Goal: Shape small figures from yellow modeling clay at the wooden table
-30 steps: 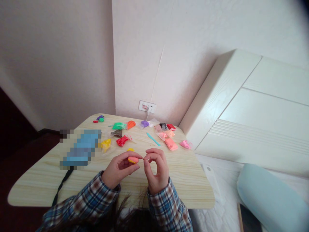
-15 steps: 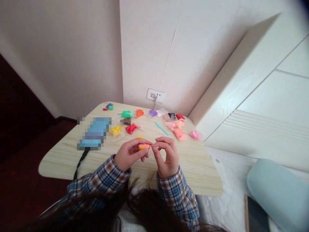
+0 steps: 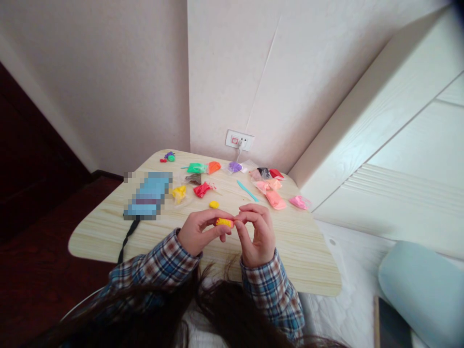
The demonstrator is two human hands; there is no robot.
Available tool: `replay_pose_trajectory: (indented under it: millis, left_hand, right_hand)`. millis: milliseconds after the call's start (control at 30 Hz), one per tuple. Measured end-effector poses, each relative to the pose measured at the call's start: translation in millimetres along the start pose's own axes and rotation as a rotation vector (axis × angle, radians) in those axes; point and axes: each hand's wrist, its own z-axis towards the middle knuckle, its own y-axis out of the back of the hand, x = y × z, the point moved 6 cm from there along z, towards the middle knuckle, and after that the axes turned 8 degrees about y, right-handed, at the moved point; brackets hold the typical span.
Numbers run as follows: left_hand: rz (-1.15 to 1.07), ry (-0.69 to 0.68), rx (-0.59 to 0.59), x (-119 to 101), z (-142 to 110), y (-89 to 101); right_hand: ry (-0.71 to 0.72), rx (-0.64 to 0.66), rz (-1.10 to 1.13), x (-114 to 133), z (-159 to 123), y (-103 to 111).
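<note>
Yellow roll (image 3: 224, 223) — stubby, pinkish at ends — gripped in left fingers (image 3: 214, 233); right fingers (image 3: 243, 236) pinched together.

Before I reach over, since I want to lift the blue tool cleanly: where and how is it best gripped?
Probably at the middle of the blue tool, its long edges pinched from above and the near side by the right hand. It lies flat, long and narrow, slanting toward that hand, with a coral bag beside its near end.
</note>
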Motion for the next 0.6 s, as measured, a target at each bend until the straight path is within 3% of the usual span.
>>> replay_pose_trajectory:
  millis: [600]
  left_hand:
    - [-0.021, -0.048, -0.034, -9.2, -2.0, -0.2]
  right_hand:
    - [0.046, -0.003, -0.045, 2.3, 0.7, 4.0]
